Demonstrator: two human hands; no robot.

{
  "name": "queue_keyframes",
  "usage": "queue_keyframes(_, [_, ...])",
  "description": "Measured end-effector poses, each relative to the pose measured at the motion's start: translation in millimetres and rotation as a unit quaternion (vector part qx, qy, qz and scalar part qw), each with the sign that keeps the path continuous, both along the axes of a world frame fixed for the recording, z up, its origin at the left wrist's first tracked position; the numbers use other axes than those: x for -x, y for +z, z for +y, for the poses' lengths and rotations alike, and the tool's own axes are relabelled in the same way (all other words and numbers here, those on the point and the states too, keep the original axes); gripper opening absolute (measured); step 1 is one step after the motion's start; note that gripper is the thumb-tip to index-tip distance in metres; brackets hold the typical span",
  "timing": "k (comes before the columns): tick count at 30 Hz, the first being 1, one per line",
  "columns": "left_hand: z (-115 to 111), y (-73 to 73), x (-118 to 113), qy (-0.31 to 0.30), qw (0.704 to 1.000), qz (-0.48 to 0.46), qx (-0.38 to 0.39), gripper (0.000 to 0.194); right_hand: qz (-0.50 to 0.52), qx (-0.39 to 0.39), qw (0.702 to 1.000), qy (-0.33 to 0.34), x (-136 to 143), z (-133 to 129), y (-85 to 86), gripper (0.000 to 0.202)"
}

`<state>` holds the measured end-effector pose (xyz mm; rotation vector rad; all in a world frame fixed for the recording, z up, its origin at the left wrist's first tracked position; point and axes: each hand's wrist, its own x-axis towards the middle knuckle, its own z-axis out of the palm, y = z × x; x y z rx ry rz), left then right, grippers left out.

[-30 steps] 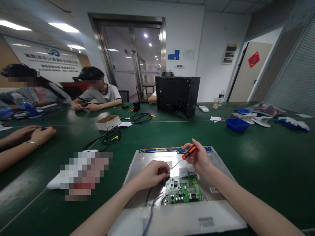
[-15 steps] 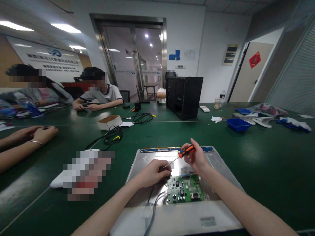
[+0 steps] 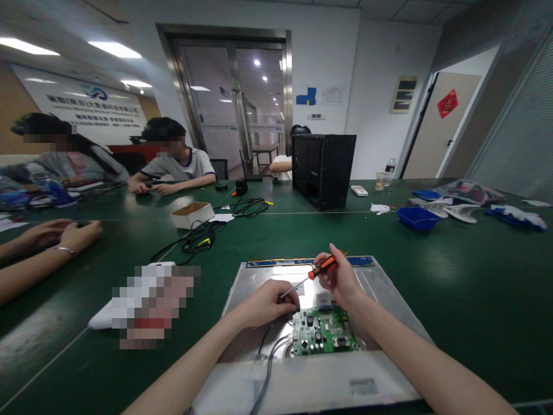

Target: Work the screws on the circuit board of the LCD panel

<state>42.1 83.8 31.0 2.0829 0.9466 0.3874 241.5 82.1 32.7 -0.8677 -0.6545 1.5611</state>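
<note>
In the head view, my right hand [image 3: 343, 283] grips a screwdriver [image 3: 323, 267] by its orange and black handle. The shaft slants down left, with its tip at the fingers of my left hand [image 3: 268, 302]. Those fingers are closed by the upper left corner of a green circuit board [image 3: 317, 331]; what they pinch is hidden. The board lies on a silvery display panel [image 3: 246, 285] right in front of me. A grey cable [image 3: 270, 372] runs from the board's left side toward me. Along the panel's far edge sits a narrow blue circuit strip [image 3: 362, 261].
Beyond the panel stands a black computer case [image 3: 326, 173]. A small open box [image 3: 190, 218] and black cables [image 3: 248, 207] lie left of it. To the right are a blue tray [image 3: 418, 219] and gloves [image 3: 516, 218]. A co-worker's hands [image 3: 73, 235] rest at left.
My right hand and the screwdriver have shifted slightly left, the tip moving further over the left fingers. My left hand has stayed nearly in place.
</note>
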Motion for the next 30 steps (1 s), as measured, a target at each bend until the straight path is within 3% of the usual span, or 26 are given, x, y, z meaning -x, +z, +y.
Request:
queue_keyframes(24, [0.8, -1.4, 1.4, -0.003, 1.0, 0.009, -0.023, 0.011, -0.003, -0.003, 1.0, -0.006, -1.7, 2.2, -2.0, 0.052])
queue_keyframes(30, [1.5, -2.4, 1.4, -0.012, 1.0, 0.006, -0.018, 0.009, 0.013, -0.029, 0.999, -0.019, -8.3, 3.2, 4.6, 0.045])
